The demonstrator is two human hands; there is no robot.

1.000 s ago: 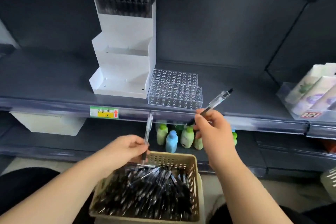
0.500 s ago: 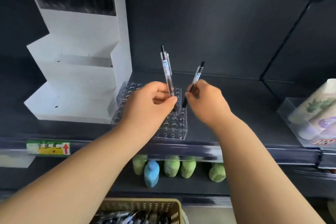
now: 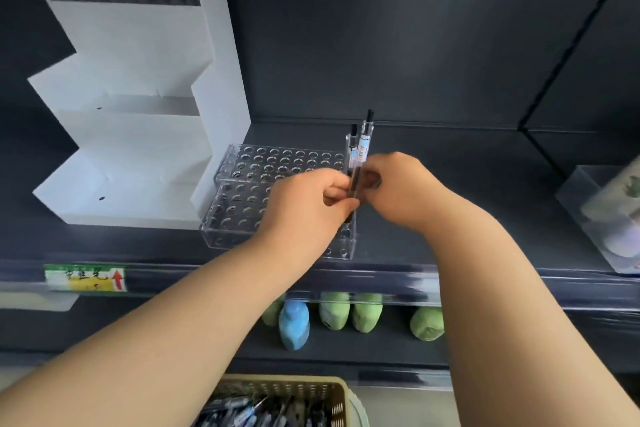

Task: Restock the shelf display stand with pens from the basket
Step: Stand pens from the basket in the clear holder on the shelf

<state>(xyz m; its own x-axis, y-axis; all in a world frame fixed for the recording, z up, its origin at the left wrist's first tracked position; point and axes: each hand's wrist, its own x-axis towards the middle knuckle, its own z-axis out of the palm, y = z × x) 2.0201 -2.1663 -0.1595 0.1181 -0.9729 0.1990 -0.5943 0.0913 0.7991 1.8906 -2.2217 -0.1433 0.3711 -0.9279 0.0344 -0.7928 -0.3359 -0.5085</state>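
A clear two-step display stand [image 3: 263, 170] full of round holes sits on the dark shelf. My left hand [image 3: 304, 211] pinches one clear pen with a black cap [image 3: 352, 149], held upright over the stand's right end. My right hand [image 3: 401, 191] grips a second upright pen [image 3: 365, 139] right beside the first; the two pens touch. Both pens' lower ends are hidden by my fingers. The tan basket [image 3: 311, 388] with several dark pens lies at the bottom edge.
A white stepped cardboard display [image 3: 145, 114] stands left of the stand, touching it. A clear bin with packets [image 3: 602, 215] is at the right. Green and blue bottles [image 3: 294, 322] line the lower shelf. A yellow-green price label [image 3: 85, 277] marks the shelf edge.
Both hands rose from the basket to the stand, each carrying a pen. The pens came together, upright, and dropped lower over the stand's right end.
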